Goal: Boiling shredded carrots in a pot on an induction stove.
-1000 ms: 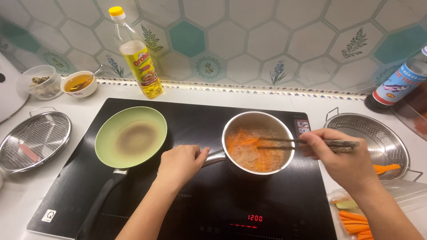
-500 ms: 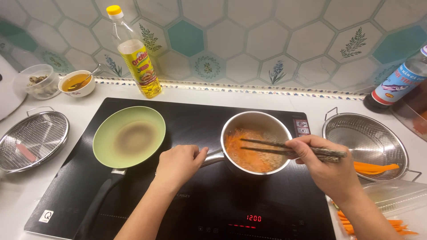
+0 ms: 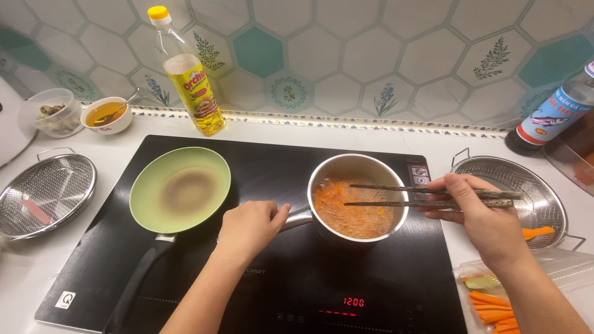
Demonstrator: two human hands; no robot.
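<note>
The left hand [image 3: 247,226] is closed on the pot [image 3: 359,196] handle just beyond it, and the right hand [image 3: 479,216] pinches chopsticks [image 3: 427,195] whose tips reach left over the pot. Orange shreds already seem to simmer there, probably half-cooked. More carrot sticks [image 3: 492,306] wait near the right wrist, and a green pan [image 3: 179,188] sits empty left of the left hand.

Steel saucepan [image 3: 362,170] of orange shreds on cooktop; dark chopsticks [image 3: 427,195] level above

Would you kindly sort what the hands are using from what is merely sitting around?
In use:
left hand on the handle of the small steel saucepan of orange shreds
right hand holding dark wooden chopsticks
black induction hob

Lying about:
green frying pan
yellow oil bottle
steel mesh colander
</note>
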